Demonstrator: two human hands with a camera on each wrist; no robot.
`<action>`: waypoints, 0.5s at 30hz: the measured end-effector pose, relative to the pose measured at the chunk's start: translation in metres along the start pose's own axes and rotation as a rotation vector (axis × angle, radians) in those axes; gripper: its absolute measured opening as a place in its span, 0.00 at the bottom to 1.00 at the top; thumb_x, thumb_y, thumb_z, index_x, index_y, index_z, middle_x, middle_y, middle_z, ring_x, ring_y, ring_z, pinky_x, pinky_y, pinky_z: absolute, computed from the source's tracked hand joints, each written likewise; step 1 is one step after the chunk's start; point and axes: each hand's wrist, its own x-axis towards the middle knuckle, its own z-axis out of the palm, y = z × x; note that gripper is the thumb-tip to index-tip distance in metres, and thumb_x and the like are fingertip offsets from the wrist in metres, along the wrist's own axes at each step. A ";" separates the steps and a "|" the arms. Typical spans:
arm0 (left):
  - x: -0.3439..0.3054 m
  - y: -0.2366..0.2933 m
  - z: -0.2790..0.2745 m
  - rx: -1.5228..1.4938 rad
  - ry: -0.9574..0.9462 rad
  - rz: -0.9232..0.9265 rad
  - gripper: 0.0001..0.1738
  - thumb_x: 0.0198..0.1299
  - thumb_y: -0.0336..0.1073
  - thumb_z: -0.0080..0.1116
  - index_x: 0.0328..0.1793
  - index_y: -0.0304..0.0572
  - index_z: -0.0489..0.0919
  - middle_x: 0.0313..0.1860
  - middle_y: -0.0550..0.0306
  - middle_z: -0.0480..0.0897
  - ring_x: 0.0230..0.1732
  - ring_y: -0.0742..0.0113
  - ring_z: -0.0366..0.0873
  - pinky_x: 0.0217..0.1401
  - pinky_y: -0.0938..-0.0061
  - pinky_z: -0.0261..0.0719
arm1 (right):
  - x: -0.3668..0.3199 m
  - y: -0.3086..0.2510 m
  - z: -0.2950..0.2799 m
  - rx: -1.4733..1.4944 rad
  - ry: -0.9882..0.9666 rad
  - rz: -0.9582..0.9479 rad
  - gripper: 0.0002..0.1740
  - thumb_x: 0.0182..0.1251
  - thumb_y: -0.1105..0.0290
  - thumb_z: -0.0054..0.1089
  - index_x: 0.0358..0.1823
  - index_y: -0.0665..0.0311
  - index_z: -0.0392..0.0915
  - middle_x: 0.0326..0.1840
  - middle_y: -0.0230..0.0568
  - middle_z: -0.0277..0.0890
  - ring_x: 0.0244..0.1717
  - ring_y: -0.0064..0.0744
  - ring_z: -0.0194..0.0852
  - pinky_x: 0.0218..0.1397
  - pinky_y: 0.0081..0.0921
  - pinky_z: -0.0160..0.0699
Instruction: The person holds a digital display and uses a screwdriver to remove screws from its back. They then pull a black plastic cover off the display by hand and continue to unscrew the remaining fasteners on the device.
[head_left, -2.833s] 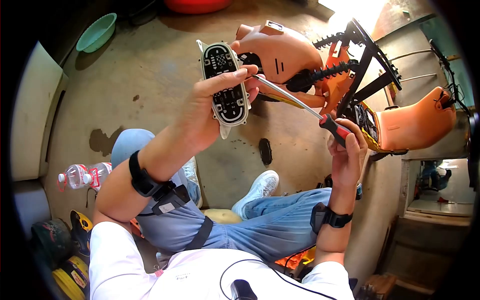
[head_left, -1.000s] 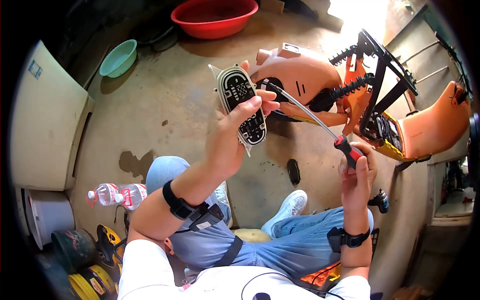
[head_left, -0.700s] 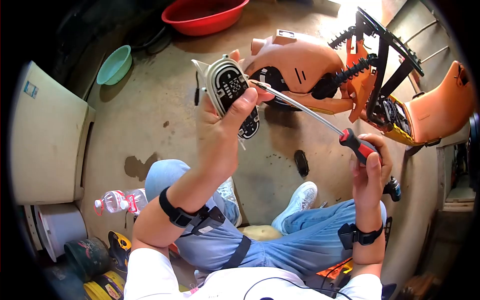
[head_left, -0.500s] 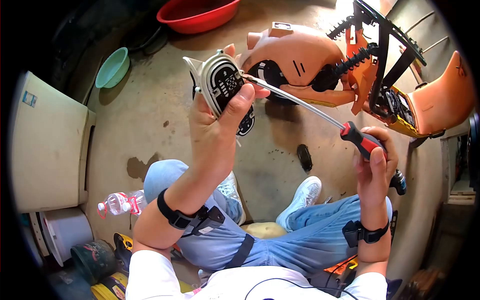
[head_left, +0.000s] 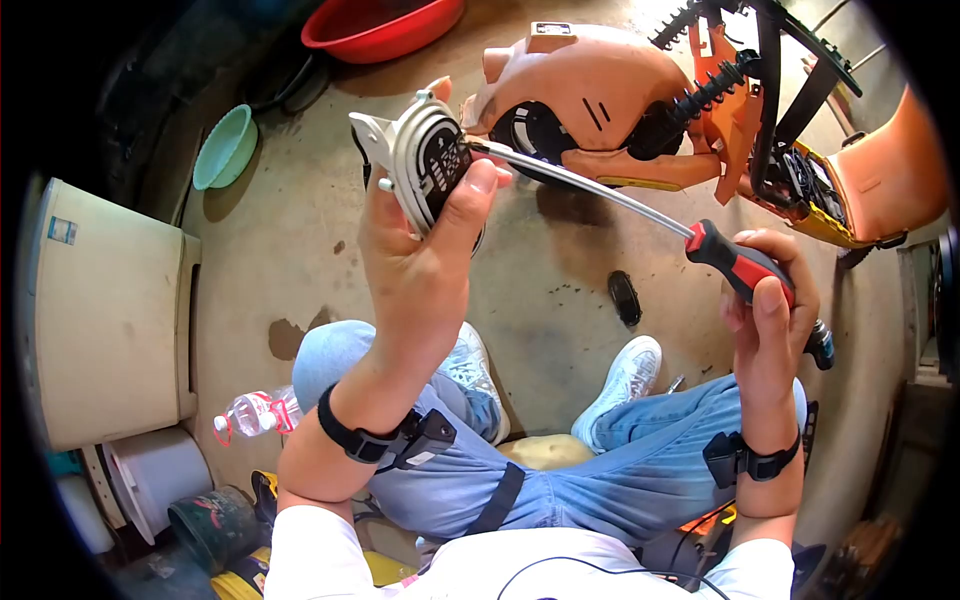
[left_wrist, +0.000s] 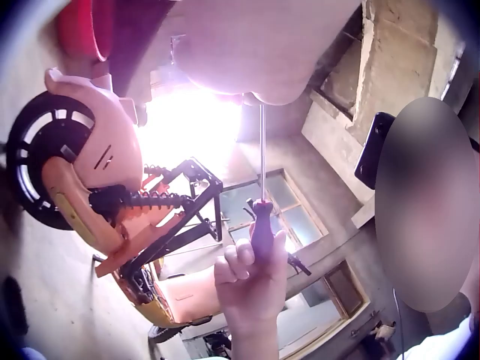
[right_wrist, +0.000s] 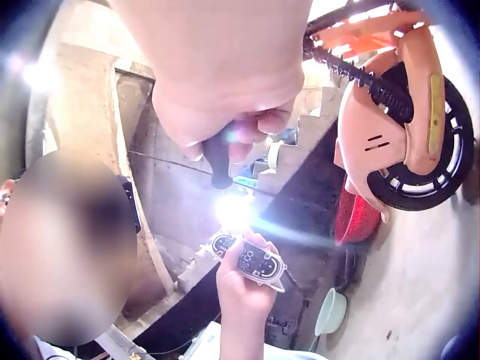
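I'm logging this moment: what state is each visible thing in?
Display panel, held up, tilted
Screwdriver, slanted, tip at the panel's edge, contact unclear
Left hand, holding the display panel
Right hand, gripping the screwdriver
Orange scooter, springs exposed
Bottles, capped
Red basin, uncovered
Green basin, uncovered

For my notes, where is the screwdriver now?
In the head view, the screwdriver is mostly right of centre: the right hand grips its handle, its tip is beside the display.

Left grip (head_left: 420,250) holds a panel (head_left: 436,165), right grip (head_left: 770,335) a screwdriver (head_left: 714,247).
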 end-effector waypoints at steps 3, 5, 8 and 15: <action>0.000 0.001 0.000 0.021 -0.003 -0.002 0.35 0.64 0.26 0.61 0.76 0.34 0.62 0.47 0.56 0.83 0.47 0.71 0.82 0.59 0.75 0.75 | 0.001 0.003 -0.002 0.024 0.001 -0.024 0.30 0.69 0.46 0.63 0.55 0.68 0.73 0.35 0.34 0.75 0.25 0.16 0.70 0.27 0.13 0.65; 0.000 0.001 0.001 0.002 0.005 -0.023 0.35 0.63 0.26 0.61 0.76 0.34 0.62 0.47 0.56 0.83 0.47 0.71 0.82 0.59 0.75 0.75 | 0.002 0.006 -0.002 0.053 0.011 -0.037 0.29 0.69 0.47 0.63 0.55 0.67 0.72 0.36 0.35 0.75 0.26 0.16 0.71 0.27 0.13 0.67; -0.002 0.002 0.001 0.003 0.007 -0.067 0.33 0.65 0.26 0.60 0.76 0.38 0.63 0.47 0.61 0.82 0.44 0.78 0.76 0.51 0.82 0.72 | 0.004 0.008 -0.002 -0.019 0.043 -0.069 0.28 0.69 0.50 0.65 0.57 0.66 0.70 0.42 0.38 0.76 0.28 0.18 0.73 0.30 0.14 0.72; -0.004 -0.001 0.003 0.094 0.042 -0.146 0.30 0.66 0.26 0.59 0.74 0.38 0.66 0.44 0.60 0.82 0.47 0.74 0.80 0.57 0.78 0.74 | 0.012 0.004 0.007 0.023 -0.034 -0.139 0.28 0.71 0.56 0.63 0.63 0.64 0.64 0.51 0.42 0.74 0.44 0.22 0.73 0.48 0.18 0.74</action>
